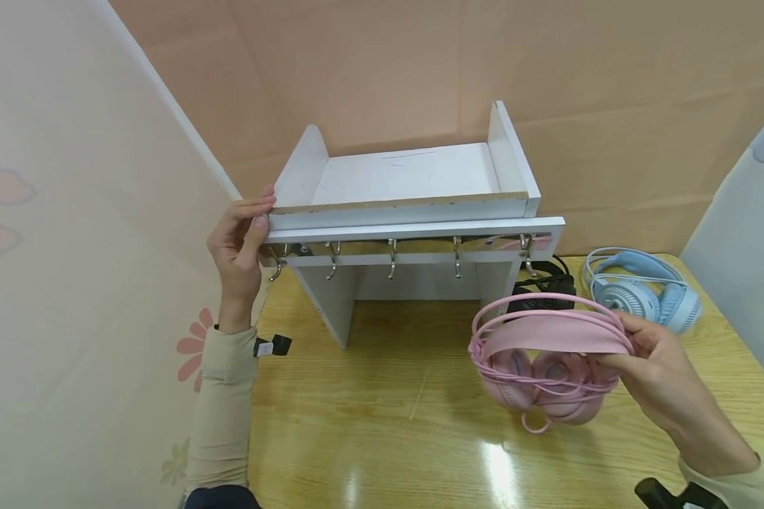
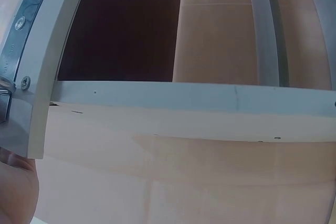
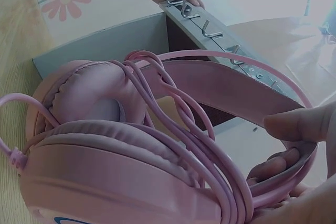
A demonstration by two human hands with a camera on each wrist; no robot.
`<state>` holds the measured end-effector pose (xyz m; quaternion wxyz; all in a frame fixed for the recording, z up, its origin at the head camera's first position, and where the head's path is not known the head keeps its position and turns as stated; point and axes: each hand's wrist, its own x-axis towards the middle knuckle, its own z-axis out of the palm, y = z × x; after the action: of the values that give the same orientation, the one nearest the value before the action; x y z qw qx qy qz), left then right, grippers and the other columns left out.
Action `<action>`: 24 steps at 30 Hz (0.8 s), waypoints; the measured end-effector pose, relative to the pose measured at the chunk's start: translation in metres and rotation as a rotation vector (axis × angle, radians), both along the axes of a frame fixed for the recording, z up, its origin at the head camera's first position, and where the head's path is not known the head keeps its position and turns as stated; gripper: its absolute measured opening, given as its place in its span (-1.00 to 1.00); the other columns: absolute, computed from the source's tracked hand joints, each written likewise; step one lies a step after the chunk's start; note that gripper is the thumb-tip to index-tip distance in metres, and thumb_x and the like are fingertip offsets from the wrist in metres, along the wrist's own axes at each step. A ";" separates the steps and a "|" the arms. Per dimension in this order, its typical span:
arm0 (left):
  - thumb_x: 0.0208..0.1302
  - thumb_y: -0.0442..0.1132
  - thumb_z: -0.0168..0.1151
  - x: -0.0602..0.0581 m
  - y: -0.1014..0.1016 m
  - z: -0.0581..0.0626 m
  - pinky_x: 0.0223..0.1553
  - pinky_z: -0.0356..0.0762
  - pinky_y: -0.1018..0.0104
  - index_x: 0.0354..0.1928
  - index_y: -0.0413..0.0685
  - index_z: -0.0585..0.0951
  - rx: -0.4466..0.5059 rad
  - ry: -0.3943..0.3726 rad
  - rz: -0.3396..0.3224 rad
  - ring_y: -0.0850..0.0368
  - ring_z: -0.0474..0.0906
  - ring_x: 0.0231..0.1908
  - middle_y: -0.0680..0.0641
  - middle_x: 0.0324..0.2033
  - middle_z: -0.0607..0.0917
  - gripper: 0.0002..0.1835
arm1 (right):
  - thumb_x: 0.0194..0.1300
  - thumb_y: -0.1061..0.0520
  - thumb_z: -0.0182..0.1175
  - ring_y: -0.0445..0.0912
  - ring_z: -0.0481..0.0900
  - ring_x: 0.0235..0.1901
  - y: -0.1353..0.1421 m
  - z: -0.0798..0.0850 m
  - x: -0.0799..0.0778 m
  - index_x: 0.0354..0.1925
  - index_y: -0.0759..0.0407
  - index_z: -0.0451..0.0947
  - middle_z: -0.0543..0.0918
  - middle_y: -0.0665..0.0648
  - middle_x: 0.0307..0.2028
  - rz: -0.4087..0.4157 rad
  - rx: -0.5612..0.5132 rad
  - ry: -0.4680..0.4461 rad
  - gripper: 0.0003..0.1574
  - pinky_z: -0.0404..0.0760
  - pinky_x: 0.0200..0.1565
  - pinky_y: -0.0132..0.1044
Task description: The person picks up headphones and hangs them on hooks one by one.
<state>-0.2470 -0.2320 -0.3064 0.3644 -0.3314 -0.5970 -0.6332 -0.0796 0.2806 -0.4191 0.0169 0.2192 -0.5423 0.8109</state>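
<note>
The head view looks down; nearer wrist views share the shelf (image 1: 407, 173).

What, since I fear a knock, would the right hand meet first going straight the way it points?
The right hand, past the pink headphones it holds, would probably meet the white shelf's right end first, though depth is unclear.
</note>
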 end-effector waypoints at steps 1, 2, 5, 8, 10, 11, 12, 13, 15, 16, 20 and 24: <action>0.39 -0.52 0.13 0.000 0.000 0.000 0.47 0.56 -0.04 -0.11 -0.57 0.68 0.000 0.001 0.000 -0.09 0.74 0.22 -0.07 -0.09 0.83 -0.79 | 0.28 0.79 -0.18 -0.10 0.75 0.04 -0.001 0.000 0.000 0.28 0.48 0.53 0.76 0.22 0.09 0.002 -0.004 0.000 -0.27 0.80 0.07 -0.35; 0.39 -0.52 0.13 0.000 0.000 0.000 0.47 0.56 -0.05 -0.11 -0.57 0.68 -0.001 0.002 0.000 -0.09 0.74 0.22 -0.07 -0.09 0.82 -0.79 | 0.27 0.80 -0.19 -0.10 0.76 0.05 -0.002 0.000 -0.001 0.28 0.48 0.54 0.76 0.22 0.09 0.004 -0.008 -0.002 -0.25 0.80 0.08 -0.35; 0.39 -0.52 0.13 0.000 0.000 0.001 0.47 0.55 -0.06 -0.11 -0.57 0.68 -0.005 0.004 0.002 -0.10 0.74 0.22 -0.08 -0.09 0.82 -0.79 | 0.27 0.80 -0.21 -0.10 0.75 0.08 -0.005 0.000 -0.002 0.30 0.47 0.53 0.75 0.22 0.14 0.011 -0.017 -0.002 -0.23 0.78 0.12 -0.36; 0.39 -0.52 0.13 0.000 0.000 0.001 0.47 0.55 -0.07 -0.11 -0.57 0.68 -0.009 0.003 0.002 -0.10 0.74 0.22 -0.09 -0.08 0.82 -0.79 | 0.29 0.79 -0.21 -0.10 0.73 0.11 -0.008 0.000 -0.002 0.31 0.47 0.53 0.73 0.21 0.18 0.017 -0.016 -0.003 -0.23 0.77 0.16 -0.37; 0.39 -0.53 0.13 0.000 0.000 0.001 0.47 0.55 -0.07 -0.11 -0.57 0.68 -0.007 0.001 0.000 -0.10 0.74 0.22 -0.09 -0.08 0.82 -0.80 | 0.29 0.79 -0.22 -0.10 0.73 0.12 -0.009 0.001 -0.002 0.32 0.47 0.52 0.73 0.22 0.18 0.022 -0.018 -0.002 -0.23 0.76 0.16 -0.37; 0.39 -0.53 0.13 0.000 0.000 0.001 0.47 0.55 -0.07 -0.11 -0.58 0.68 -0.006 -0.001 -0.001 -0.10 0.74 0.22 -0.09 -0.08 0.82 -0.80 | 0.28 0.79 -0.23 -0.10 0.73 0.11 -0.010 0.001 -0.003 0.31 0.48 0.52 0.73 0.22 0.17 0.024 -0.020 -0.001 -0.23 0.77 0.16 -0.37; 0.38 -0.53 0.13 0.000 -0.001 0.000 0.47 0.55 -0.07 -0.11 -0.58 0.68 -0.004 -0.002 -0.001 -0.10 0.74 0.22 -0.09 -0.08 0.82 -0.80 | 0.27 0.80 -0.23 -0.10 0.73 0.10 -0.011 0.001 -0.003 0.31 0.48 0.52 0.73 0.22 0.16 0.024 -0.022 0.002 -0.23 0.77 0.15 -0.37; 0.38 -0.53 0.13 0.000 0.000 0.000 0.47 0.55 -0.07 -0.11 -0.58 0.68 -0.004 -0.002 -0.001 -0.10 0.74 0.22 -0.09 -0.08 0.82 -0.80 | 0.26 0.80 -0.24 -0.10 0.74 0.10 -0.011 0.001 -0.003 0.32 0.48 0.51 0.73 0.23 0.17 0.023 -0.026 0.004 -0.21 0.77 0.16 -0.37; 0.38 -0.53 0.13 0.000 0.000 0.000 0.48 0.55 -0.07 -0.11 -0.58 0.68 -0.005 -0.001 0.000 -0.10 0.74 0.22 -0.09 -0.08 0.82 -0.80 | 0.25 0.81 -0.24 -0.09 0.74 0.10 -0.013 0.002 -0.004 0.33 0.48 0.50 0.74 0.23 0.16 0.024 -0.028 0.009 -0.19 0.77 0.15 -0.37; 0.39 -0.53 0.13 0.001 0.000 0.000 0.48 0.55 -0.07 -0.11 -0.58 0.67 -0.007 -0.002 0.001 -0.10 0.74 0.22 -0.09 -0.08 0.82 -0.79 | 0.25 0.80 -0.24 -0.09 0.74 0.09 -0.014 0.002 -0.004 0.33 0.48 0.50 0.74 0.23 0.16 0.025 -0.027 0.009 -0.19 0.77 0.15 -0.37; 0.39 -0.52 0.12 0.001 0.000 0.000 0.47 0.56 -0.05 -0.11 -0.58 0.68 -0.010 -0.002 0.009 -0.09 0.74 0.22 -0.09 -0.07 0.82 -0.79 | 0.30 0.77 -0.19 -0.11 0.74 0.06 -0.017 0.003 -0.006 0.31 0.47 0.52 0.75 0.20 0.12 0.027 -0.012 0.005 -0.27 0.79 0.10 -0.36; 0.39 -0.53 0.12 0.001 0.000 0.001 0.48 0.55 -0.04 -0.11 -0.58 0.67 -0.012 -0.003 0.006 -0.08 0.74 0.22 -0.08 -0.07 0.82 -0.79 | 0.35 0.73 -0.13 -0.13 0.73 0.03 -0.021 0.004 -0.008 0.29 0.46 0.54 0.74 0.18 0.09 0.023 -0.008 0.000 -0.33 0.79 0.06 -0.36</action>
<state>-0.2457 -0.2320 -0.3058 0.3635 -0.3310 -0.6023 -0.6289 -0.0872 0.2599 -0.4154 0.0083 0.2252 -0.5366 0.8132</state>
